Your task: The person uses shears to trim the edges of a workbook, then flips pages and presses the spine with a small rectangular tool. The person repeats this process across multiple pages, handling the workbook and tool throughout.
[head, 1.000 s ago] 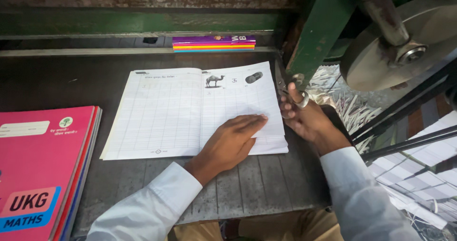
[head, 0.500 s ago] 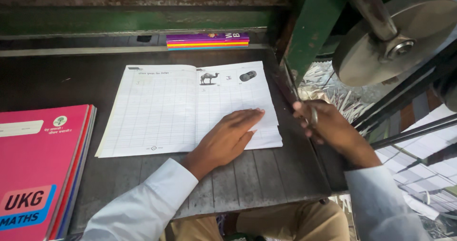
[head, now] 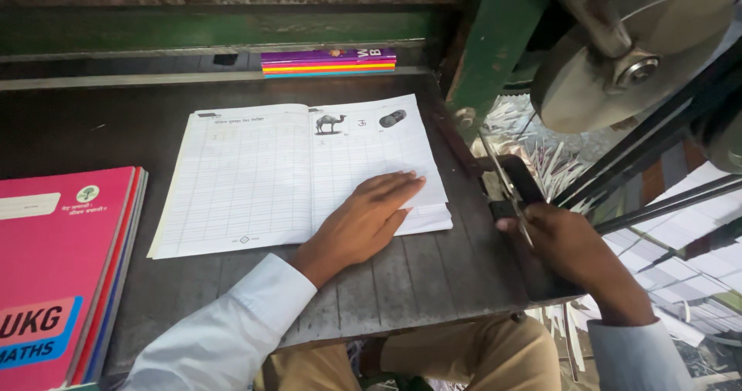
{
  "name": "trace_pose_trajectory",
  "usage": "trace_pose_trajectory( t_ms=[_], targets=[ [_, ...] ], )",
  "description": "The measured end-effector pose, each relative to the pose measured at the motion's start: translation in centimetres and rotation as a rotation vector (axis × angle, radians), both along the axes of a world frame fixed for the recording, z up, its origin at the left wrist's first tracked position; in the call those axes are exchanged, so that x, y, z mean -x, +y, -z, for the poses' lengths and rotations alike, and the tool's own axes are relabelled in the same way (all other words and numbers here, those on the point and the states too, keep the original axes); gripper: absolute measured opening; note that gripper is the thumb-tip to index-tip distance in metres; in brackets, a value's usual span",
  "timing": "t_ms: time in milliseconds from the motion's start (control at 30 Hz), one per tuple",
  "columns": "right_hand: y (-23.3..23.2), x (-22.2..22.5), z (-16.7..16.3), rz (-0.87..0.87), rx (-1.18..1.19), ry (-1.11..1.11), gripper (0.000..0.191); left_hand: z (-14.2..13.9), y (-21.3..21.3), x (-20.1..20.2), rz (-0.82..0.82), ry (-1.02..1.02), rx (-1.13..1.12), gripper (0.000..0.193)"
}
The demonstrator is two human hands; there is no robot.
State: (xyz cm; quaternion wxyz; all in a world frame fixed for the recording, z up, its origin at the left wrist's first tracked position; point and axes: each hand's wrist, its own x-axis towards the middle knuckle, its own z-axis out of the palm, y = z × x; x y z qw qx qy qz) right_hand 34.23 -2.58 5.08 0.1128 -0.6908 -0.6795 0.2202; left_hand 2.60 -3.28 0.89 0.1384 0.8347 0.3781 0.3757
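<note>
Dark, worn metal forms the work table (head: 433, 275), seen from above by the person sitting at it. An open stack of printed ruled pages (head: 297, 175), white with a fine grid and small pictures of a camel and a dark round object near the top, lies flat in the middle of the table. The left hand (head: 363, 221) rests on the lower right part of the pages, palm down, fingers stretched out and close together, pressing the paper flat. The right hand (head: 560, 240) is at the table's right edge, well apart from the pages, its fingers curled around a thin metal lever (head: 506, 182) beside a dark bracket. Both arms wear pale blue sleeves.

At the left edge sits a pile of pink-covered workbooks (head: 58, 275), with coloured edges showing beneath the top one. At the far side of the table, against a green machine frame (head: 495, 59), lies a thin stack of books with purple, orange and teal spines (head: 328, 62). A large grey metal wheel (head: 618, 59) hangs at the upper right. Paper trimmings (head: 541, 167) lie below the right side of the table.
</note>
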Motion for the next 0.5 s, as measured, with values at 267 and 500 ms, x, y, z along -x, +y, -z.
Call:
trace_pose_trajectory(
  t_ms=[267, 500],
  targets=[
    [1.0, -2.6, 3.1, -0.058, -0.091, -0.148, 0.051, 0.3, 0.1, -0.2, -0.004, 0.028, 0.009, 0.045],
    [1.8, -3.3, 4.7, -0.113, -0.177, -0.187, 0.044, 0.1, 0.1, -0.2, 0.005, 0.001, 0.006, 0.045]
  ],
)
